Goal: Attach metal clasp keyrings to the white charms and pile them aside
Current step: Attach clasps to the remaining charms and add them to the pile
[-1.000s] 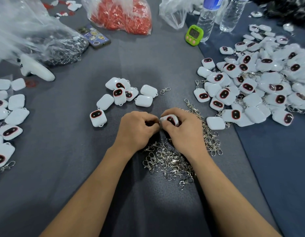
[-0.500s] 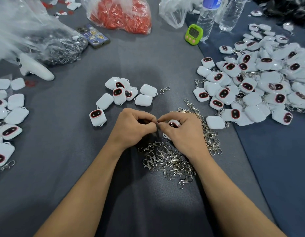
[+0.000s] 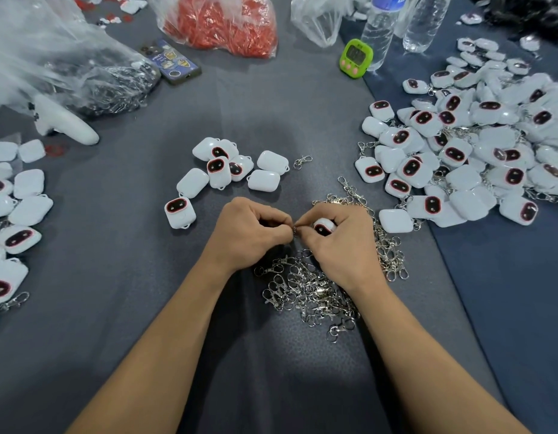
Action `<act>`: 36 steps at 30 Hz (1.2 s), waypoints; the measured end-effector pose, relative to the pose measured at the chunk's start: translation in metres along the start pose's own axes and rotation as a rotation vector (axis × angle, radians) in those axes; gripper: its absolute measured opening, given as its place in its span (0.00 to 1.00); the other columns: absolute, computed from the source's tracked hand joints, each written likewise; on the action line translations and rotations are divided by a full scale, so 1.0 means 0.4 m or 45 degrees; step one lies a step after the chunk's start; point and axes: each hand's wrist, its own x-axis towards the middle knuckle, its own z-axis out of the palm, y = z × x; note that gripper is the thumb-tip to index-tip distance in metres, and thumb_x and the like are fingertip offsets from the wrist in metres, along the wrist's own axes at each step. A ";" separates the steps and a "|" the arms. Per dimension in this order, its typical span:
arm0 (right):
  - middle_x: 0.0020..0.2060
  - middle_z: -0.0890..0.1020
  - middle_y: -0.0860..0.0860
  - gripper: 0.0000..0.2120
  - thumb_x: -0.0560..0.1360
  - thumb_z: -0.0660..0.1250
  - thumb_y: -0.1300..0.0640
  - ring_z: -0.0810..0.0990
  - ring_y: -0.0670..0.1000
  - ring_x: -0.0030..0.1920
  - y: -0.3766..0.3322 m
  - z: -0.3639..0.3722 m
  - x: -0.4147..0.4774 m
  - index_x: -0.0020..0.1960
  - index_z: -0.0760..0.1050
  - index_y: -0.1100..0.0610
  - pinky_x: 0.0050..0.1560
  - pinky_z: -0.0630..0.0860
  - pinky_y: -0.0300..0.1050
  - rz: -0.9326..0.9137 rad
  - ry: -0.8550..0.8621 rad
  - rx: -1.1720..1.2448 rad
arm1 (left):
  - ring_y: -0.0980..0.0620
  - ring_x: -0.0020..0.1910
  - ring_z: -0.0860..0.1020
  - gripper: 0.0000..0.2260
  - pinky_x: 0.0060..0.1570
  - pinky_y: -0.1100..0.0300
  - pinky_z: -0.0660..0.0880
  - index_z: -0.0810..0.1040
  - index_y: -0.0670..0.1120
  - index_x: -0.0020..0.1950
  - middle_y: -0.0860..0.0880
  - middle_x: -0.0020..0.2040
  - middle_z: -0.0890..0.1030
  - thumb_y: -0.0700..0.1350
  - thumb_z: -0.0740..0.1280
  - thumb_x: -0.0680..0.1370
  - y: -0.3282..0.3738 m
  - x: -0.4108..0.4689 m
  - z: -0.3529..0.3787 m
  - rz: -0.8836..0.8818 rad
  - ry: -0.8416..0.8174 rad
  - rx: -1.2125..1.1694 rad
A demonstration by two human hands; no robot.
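Observation:
My right hand [image 3: 340,245] grips a white charm [image 3: 324,226] with a dark red-rimmed face. My left hand [image 3: 249,233] pinches a small metal clasp keyring [image 3: 294,228] at the charm's edge, fingertips of both hands meeting there. Under and behind my hands lies a loose heap of metal clasps [image 3: 315,289]. A small group of white charms [image 3: 227,170] lies just beyond my hands, with a single clasp [image 3: 302,161] next to it. A large pile of charms with clasps [image 3: 475,151] fills the right side.
More white charms [image 3: 17,208] lie at the left edge. At the back are a bag of red pieces [image 3: 221,23], a phone [image 3: 172,62], a bag of metal clasps [image 3: 108,86], a white controller [image 3: 64,123], a green timer [image 3: 356,57] and water bottles [image 3: 379,32].
My hands have lowered slightly and drawn their fingertips together. The charm has turned in my right hand, and the small ring now shows between the fingertips.

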 end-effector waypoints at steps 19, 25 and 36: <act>0.30 0.81 0.53 0.12 0.69 0.66 0.60 0.75 0.48 0.29 -0.002 -0.033 0.024 0.48 0.85 0.52 0.32 0.72 0.40 0.288 -0.131 0.400 | 0.47 0.33 0.72 0.08 0.36 0.54 0.68 0.81 0.45 0.37 0.49 0.30 0.75 0.46 0.67 0.73 -0.035 -0.012 0.051 0.624 0.461 0.854; 0.37 0.83 0.44 0.13 0.72 0.72 0.61 0.79 0.43 0.35 0.011 -0.010 0.012 0.52 0.78 0.45 0.38 0.73 0.37 0.128 0.081 0.085 | 0.46 0.34 0.74 0.02 0.36 0.51 0.72 0.83 0.44 0.40 0.49 0.31 0.76 0.42 0.73 0.72 -0.035 -0.001 0.049 0.573 0.351 0.818; 0.43 0.84 0.38 0.15 0.72 0.72 0.62 0.82 0.42 0.44 0.013 0.007 -0.010 0.50 0.77 0.43 0.44 0.73 0.30 -0.117 0.108 -0.138 | 0.46 0.33 0.73 0.06 0.36 0.52 0.70 0.83 0.43 0.39 0.48 0.30 0.76 0.44 0.72 0.74 -0.031 0.005 0.044 0.574 0.329 0.772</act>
